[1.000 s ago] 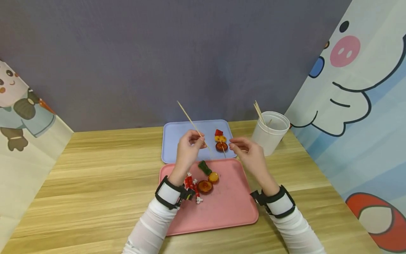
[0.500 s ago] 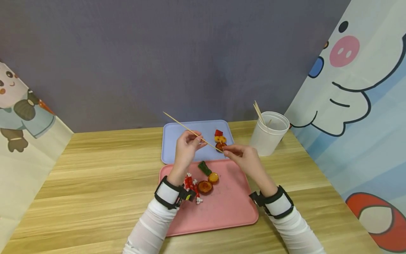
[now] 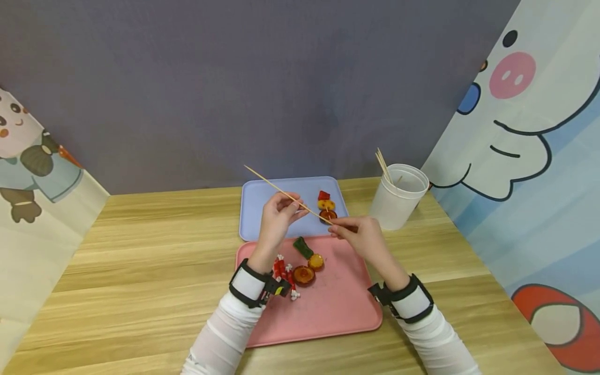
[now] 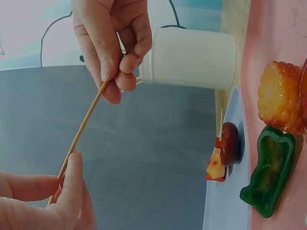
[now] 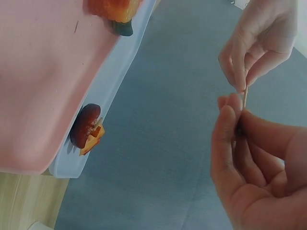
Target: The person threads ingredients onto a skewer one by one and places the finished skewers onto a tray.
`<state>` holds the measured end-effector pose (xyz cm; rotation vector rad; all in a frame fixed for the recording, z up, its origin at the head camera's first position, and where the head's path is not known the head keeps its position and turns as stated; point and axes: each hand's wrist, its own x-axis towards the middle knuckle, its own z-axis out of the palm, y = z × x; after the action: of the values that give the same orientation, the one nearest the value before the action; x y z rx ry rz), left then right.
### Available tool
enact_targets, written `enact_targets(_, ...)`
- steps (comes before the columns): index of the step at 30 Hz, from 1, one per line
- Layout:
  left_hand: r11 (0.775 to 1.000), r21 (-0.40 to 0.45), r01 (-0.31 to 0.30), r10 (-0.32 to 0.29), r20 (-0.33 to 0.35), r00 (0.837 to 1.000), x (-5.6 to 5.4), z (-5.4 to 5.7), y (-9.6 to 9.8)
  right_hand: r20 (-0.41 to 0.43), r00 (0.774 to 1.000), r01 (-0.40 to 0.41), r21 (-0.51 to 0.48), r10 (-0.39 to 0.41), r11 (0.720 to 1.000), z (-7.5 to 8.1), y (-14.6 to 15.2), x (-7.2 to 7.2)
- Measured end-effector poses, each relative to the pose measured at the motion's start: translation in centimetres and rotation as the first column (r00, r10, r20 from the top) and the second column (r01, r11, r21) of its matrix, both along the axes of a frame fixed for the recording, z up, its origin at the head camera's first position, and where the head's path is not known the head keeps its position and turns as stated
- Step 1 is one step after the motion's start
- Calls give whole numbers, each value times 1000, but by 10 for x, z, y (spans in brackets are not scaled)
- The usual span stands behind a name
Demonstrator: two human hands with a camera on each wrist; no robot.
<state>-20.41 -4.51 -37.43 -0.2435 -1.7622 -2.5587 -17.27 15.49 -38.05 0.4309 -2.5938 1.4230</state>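
A thin wooden skewer (image 3: 267,181) slants in the air over the two trays, nothing threaded on it. My left hand (image 3: 276,216) pinches it partway along. At its lower right end, my right hand (image 3: 363,234) holds it between thumb and fingers. Both grips show in the left wrist view, where the bare skewer (image 4: 79,132) spans the gap between the hands. Beneath them, a loaded skewer with a brown mushroom-like piece (image 3: 327,216), a yellow piece (image 3: 325,205) and a red piece (image 3: 323,195) lies on the blue tray (image 3: 255,208).
The pink tray (image 3: 337,302) carries a green pepper piece (image 3: 302,248), a corn piece (image 3: 316,262), a round brown piece (image 3: 303,276) and red-and-white sticks (image 3: 290,281), partly behind the left wrist. A white tub (image 3: 396,205) with several skewers (image 3: 382,164) stands at right.
The right hand has moved left and down and taken hold of the skewer's lower end. The skewer has tipped from steep to flatter. Over the last half second little has moved.
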Motion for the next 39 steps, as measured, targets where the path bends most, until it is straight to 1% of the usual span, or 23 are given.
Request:
enact_targets(4,1000,-15,18,-19,-15,1000,0,2,-1,-4,1000,21,-19,-21,1000,1,1,-1)
enact_targets(6,999,-41,22,-22,-3,1000,0,3,-1,-11,1000,24,-36,-25,999,0,2,-1)
enact_targets(8,994,-104,25,-25,5,1000,0,3,-2,-20,999,30,-44,-31,999,1,3,0)
enact_targets(9,989,-149,27,-27,6,1000,1,2,-3,-29,999,40,-36,-41,999,1,3,0)
enact_targets(10,979,-201,32,-31,6,999,1,2,-3,-39,998,53,-27,-54,998,2,5,1)
enact_targets(11,962,-269,35,-36,0,999,1,1,-4,-47,997,68,-17,-69,998,3,6,2)
enact_targets(12,937,-348,38,-44,-10,999,2,0,-5,-55,995,84,-7,-84,996,5,7,3)
enact_targets(13,902,-430,40,-53,-18,998,3,-1,-7,-59,994,96,-3,-96,995,6,9,4)
enact_targets(14,861,-506,45,-67,-26,997,3,-2,-8,-63,992,106,1,-106,994,8,10,4)
enact_targets(16,767,-640,54,-100,-36,994,6,-4,-9,-61,992,111,-16,-111,994,10,14,5)
enact_targets(17,720,-692,58,-121,-42,992,7,-5,-10,-62,992,111,-25,-112,994,11,17,5)
enact_targets(18,680,-731,63,-144,-49,988,7,-7,-11,-60,992,106,-44,-109,993,11,19,5)
enact_targets(20,625,-777,81,-193,-53,980,9,-9,-12,-58,993,100,-71,-104,992,11,26,4)
enact_targets(22,579,-810,96,-240,-57,969,11,-11,-14,-49,994,92,-98,-97,991,9,32,4)
enact_targets(24,525,-845,98,-284,-66,957,12,-12,-15,-35,995,92,-114,-96,989,7,39,5)
enact_targets(27,434,-897,81,-342,-81,936,12,-14,-15,-13,995,100,-119,-102,988,5,50,7)
enact_targets(29,383,-921,66,-374,-90,923,12,-14,-15,-13,993,113,-103,-115,988,3,57,8)
enact_targets(32,330,-941,78,-428,-76,901,13,-15,-17,-35,989,142,-56,-144,988,1,67,10)
enact_targets(33,310,-947,85,-455,-69,888,14,-15,-17,-45,987,155,-32,-157,987,0,70,10)
enact_targets(34,291,-952,101,-488,-57,871,14,-17,-18,-51,985,166,-11,-167,986,-2,73,10)
enact_targets(35,265,-957,118,-522,-39,852,15,-18,-19,-54,982,179,9,-178,984,-3,75,11)
enact_targets(36,239,-962,130,-559,-27,829,15,-20,-20,-55,980,191,28,-190,981,-4,78,11)
enact_targets(39,137,-981,134,-670,8,742,17,-25,-22,-34,975,220,69,-218,973,-7,85,10)
